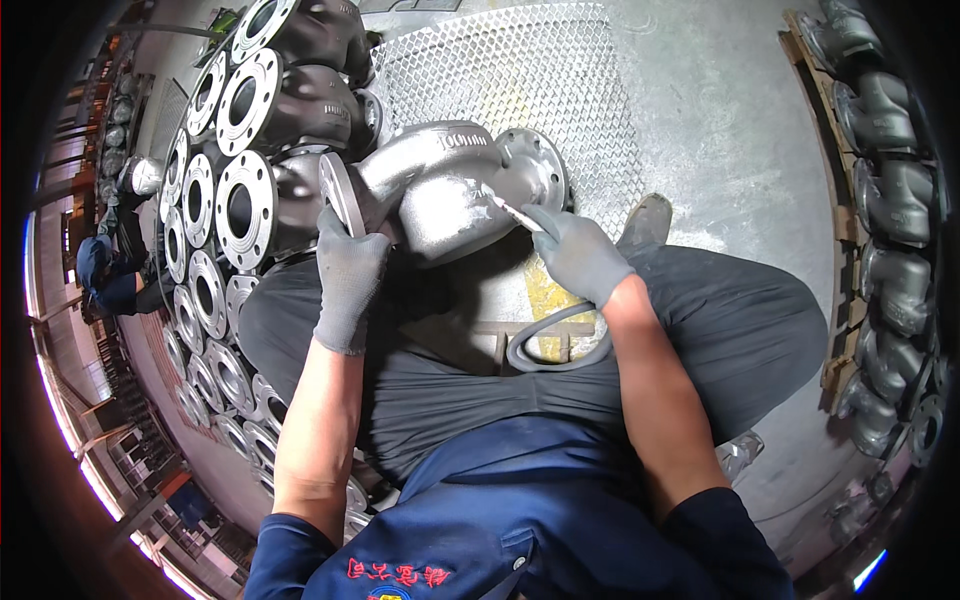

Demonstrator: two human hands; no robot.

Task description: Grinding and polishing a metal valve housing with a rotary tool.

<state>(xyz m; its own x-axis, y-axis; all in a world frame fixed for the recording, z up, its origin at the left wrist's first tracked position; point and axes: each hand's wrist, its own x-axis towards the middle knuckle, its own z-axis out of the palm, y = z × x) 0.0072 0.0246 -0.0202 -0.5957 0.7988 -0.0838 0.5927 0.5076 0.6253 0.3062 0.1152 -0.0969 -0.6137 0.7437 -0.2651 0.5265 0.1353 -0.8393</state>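
Grey cast-metal valve body (445, 190), flanged at both ends, lying between the person's knees, over a small stool (520, 335). Left hand (348, 270), grey glove, closed around the valve body's near flange. Right hand (580, 255), grey glove, pinching a thin white marker (515, 211), tip touching the valve body. Black rubber ring (560, 345): below the valve body, on the stool. Stacked flanged valves (240, 150): left of the valve body. Row of valves on a pallet (885, 200): far right of the valve body.
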